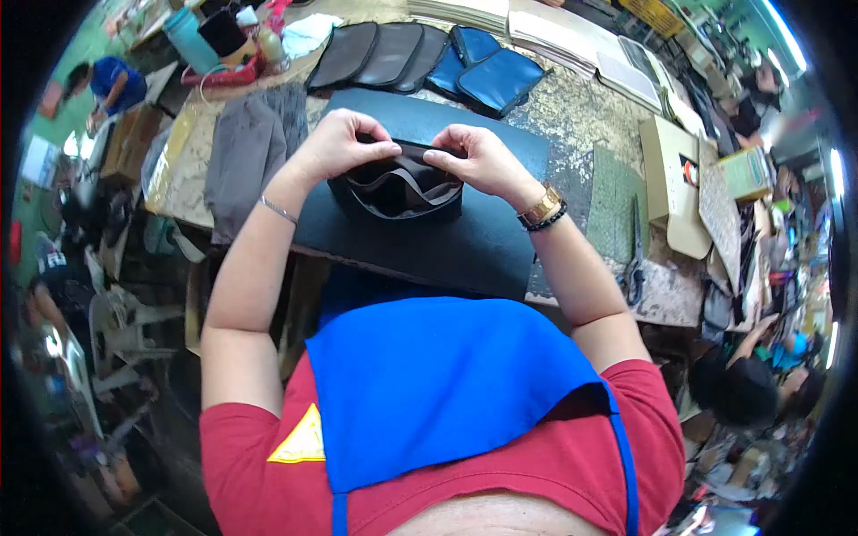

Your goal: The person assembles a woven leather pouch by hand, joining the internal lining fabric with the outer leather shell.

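- Inspecting the dark pouch [449,207], we find it mouth-open on the black mat [420,255].
- Our left hand [347,147] and right hand [483,161] pinch its rim.
- We judge its body formed, its mouth unclosed; remaining stitching, we cannot tell.

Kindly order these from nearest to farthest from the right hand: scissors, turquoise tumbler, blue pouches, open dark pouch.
From the right hand:
1. Open dark pouch, in its grip
2. Blue pouches, just beyond
3. Scissors, off to the right
4. Turquoise tumbler, far left
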Demonstrator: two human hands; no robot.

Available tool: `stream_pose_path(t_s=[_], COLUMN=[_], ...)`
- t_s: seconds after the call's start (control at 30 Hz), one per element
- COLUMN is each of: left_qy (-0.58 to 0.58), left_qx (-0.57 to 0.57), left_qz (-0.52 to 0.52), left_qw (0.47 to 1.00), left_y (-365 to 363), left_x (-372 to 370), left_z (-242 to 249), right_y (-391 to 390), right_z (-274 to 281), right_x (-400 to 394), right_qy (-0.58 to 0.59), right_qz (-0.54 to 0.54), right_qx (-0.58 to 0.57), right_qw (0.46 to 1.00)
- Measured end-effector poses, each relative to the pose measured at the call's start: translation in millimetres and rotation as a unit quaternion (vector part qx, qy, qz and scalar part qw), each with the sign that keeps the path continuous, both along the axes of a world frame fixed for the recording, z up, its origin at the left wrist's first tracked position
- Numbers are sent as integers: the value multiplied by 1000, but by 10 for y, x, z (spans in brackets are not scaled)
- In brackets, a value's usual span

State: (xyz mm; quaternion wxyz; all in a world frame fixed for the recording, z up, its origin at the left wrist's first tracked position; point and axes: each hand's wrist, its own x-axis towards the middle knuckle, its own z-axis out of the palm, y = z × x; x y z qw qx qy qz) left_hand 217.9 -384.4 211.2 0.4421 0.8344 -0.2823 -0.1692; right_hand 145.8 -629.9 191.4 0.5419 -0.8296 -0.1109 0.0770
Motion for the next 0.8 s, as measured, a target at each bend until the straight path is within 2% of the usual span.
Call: stream_pose_path(t_s=[0.03, 0.07, 0.13, 0.17, 0.27, 0.43, 0.8], left_qy=[-19, -19, 9, 25, -23, -69, -58], left_qx=[-43, -19, -51, -21, -11, -55, -30], left_qz=[-14, -3, -12, -8, -13, -32, -16], left_qw=[999, 1000, 999, 999, 1000, 996, 998], left_y=[-1, -4, -21, -34, -61, 3, 7], left_x=[-3, -12, -39, -70, -97, -121, -192], left_z=[-26, -19, -31, 8, 15, 11, 45], right_y=[-13, -27, -59, -71, -77, -111, -140], right_z=[-22, -53, -47, 41, 29, 82, 15], right_x=[29, 51, 55, 32, 15, -59, 21], right_qy=[6, 12, 5, 11, -18, -42, 0], right_qz=[8, 15, 32, 37, 29, 20, 49], right_qx=[9, 20, 1, -13, -23, -62, -20], right_qw=[1000, 1000, 999, 999, 999, 997, 999])
